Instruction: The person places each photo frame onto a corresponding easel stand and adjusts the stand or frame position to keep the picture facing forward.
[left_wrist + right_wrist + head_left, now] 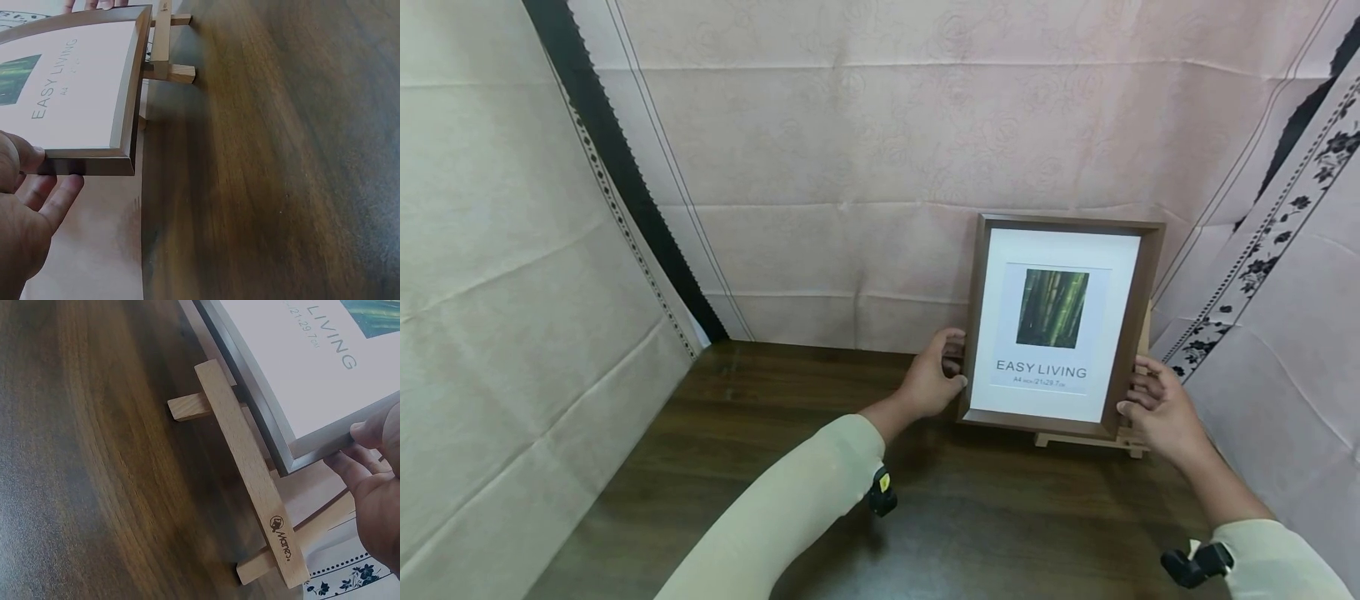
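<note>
A brown picture frame (1054,400) stands nearly upright toward the back right in the head view. It has a white mat, a small bamboo picture and the words EASY LIVING. My left hand (931,375) grips its left edge, thumb toward the front and fingers at the side and behind. On the opposite side my right hand (1161,412) holds the lower right edge in the same manner. Behind and below the frame is a small wooden easel (240,462), mostly covered in the head view. Whether the frame rests on its ledge I cannot tell.
The dark wooden table (715,483) spreads in front and to the left. Pale cloth (820,167) hangs at the back, with another cloth panel (512,333) on the left. A floral-bordered cloth (1300,358) stands close on the right, near my right hand.
</note>
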The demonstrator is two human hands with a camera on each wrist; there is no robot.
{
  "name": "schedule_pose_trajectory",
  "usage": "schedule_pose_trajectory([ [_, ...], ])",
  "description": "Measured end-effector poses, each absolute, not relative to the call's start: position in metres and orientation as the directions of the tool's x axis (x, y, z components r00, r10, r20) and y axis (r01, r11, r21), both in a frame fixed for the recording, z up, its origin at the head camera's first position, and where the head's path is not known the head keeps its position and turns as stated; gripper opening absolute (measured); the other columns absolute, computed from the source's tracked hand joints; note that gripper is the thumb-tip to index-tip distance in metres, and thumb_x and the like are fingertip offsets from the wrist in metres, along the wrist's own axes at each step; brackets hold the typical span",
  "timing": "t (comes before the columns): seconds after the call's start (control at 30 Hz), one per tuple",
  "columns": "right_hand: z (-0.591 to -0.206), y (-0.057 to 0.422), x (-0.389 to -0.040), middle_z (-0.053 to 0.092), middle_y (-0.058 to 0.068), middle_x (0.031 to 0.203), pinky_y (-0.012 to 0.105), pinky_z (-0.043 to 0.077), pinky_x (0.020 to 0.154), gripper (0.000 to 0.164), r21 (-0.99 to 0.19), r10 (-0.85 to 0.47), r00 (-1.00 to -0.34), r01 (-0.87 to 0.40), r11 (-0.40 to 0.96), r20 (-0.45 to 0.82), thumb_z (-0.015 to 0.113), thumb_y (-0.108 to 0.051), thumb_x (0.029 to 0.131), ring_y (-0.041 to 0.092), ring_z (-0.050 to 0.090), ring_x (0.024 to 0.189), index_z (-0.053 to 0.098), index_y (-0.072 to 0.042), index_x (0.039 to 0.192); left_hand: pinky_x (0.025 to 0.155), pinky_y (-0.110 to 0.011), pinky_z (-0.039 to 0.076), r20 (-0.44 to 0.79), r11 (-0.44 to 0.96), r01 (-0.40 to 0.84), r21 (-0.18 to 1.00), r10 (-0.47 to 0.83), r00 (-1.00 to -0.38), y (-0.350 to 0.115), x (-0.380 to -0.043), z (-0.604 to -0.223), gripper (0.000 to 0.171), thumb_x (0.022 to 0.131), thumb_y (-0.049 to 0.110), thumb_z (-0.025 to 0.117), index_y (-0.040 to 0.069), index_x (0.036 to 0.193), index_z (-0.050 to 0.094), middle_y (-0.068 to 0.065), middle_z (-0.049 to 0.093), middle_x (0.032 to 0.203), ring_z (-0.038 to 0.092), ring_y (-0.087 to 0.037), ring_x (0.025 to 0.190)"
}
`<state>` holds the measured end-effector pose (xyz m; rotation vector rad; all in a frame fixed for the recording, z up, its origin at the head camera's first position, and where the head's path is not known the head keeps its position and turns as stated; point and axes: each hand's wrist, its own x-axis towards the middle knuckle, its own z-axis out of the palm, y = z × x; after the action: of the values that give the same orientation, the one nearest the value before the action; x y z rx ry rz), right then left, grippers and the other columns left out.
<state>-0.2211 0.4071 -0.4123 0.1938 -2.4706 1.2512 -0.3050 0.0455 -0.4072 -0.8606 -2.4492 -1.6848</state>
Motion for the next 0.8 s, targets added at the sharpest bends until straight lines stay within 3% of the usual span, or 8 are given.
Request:
schedule_pose_trajectory([
  [0.07, -0.414, 0.41, -0.222, 0.041, 0.044, 0.137, 0.008, 0.049, 0.079, 0.079, -0.748, 0.041, -0.922, -0.284, 0.6, 0.384, 0.06, 0.016, 0.09, 0.008, 0.055, 0.107, 0.016, 0.007, 0.155, 0.087, -0.026, 0.054, 0.337, 0.255, 0.462, 0.849, 0.413, -0.846, 0.047, -0.304, -0.407, 0.068, 0.092, -0.008, 0.069, 0.014, 0.149, 0.039, -0.006, 0.056, 0.135, 0.061, -0.019, 0.107],
  [0.17, -0.415, 0.412, -0.222, 0.042, 0.044, 0.136, 0.008, 0.049, 0.079, 0.078, -0.75, 0.05, -0.921, -0.282, 0.598, 0.386, 0.061, 0.016, 0.09, -0.007, 0.048, 0.102, 0.017, 0.007, 0.155, 0.086, -0.026, 0.054, 0.336, 0.256, 0.464, 0.848, 0.417, -0.845, 0.049, -0.304, -0.407, 0.068, 0.092, -0.008, 0.069, 0.016, 0.148, 0.039, -0.006, 0.056, 0.136, 0.062, -0.019, 0.107],
  [0.33, -0.414, 0.413, -0.222, 0.043, 0.042, 0.137, 0.008, 0.049, 0.078, 0.079, -0.746, 0.074, -0.926, -0.249, 0.618, 0.37, 0.062, 0.014, 0.091, 0.02, 0.056, 0.11, 0.017, 0.005, 0.156, 0.086, -0.026, 0.054, 0.333, 0.252, 0.462, 0.85, 0.422, -0.843, 0.052, -0.305, -0.408, 0.068, 0.093, -0.007, 0.069, 0.018, 0.148, 0.039, -0.005, 0.055, 0.136, 0.061, -0.018, 0.107],
  [0.4, -0.414, 0.413, -0.221, 0.043, 0.043, 0.137, 0.008, 0.049, 0.077, 0.08, -0.747, 0.08, -0.926, -0.243, 0.619, 0.368, 0.063, 0.013, 0.091, 0.025, 0.057, 0.111, 0.018, 0.004, 0.156, 0.086, -0.026, 0.054, 0.334, 0.248, 0.461, 0.852, 0.422, -0.843, 0.054, -0.306, -0.409, 0.068, 0.092, -0.007, 0.069, 0.018, 0.148, 0.039, -0.004, 0.056, 0.135, 0.061, -0.017, 0.106],
  [0.6, -0.413, 0.415, -0.219, 0.042, 0.043, 0.138, 0.008, 0.05, 0.077, 0.079, -0.758, 0.082, -0.92, -0.263, 0.597, 0.383, 0.062, 0.014, 0.09, -0.009, 0.047, 0.101, 0.018, 0.005, 0.155, 0.085, -0.026, 0.054, 0.337, 0.249, 0.462, 0.852, 0.415, -0.845, 0.057, -0.307, -0.409, 0.069, 0.092, -0.009, 0.069, 0.016, 0.148, 0.039, -0.005, 0.056, 0.134, 0.061, -0.016, 0.105],
  [0.8, -0.413, 0.42, -0.219, 0.042, 0.043, 0.137, 0.008, 0.05, 0.078, 0.08, -0.754, 0.092, -0.916, -0.261, 0.603, 0.391, 0.062, 0.014, 0.09, -0.008, 0.047, 0.102, 0.018, 0.005, 0.156, 0.084, -0.026, 0.055, 0.341, 0.249, 0.465, 0.85, 0.413, -0.845, 0.061, -0.304, -0.406, 0.068, 0.092, -0.008, 0.07, 0.017, 0.147, 0.04, -0.006, 0.057, 0.134, 0.061, -0.017, 0.105],
])
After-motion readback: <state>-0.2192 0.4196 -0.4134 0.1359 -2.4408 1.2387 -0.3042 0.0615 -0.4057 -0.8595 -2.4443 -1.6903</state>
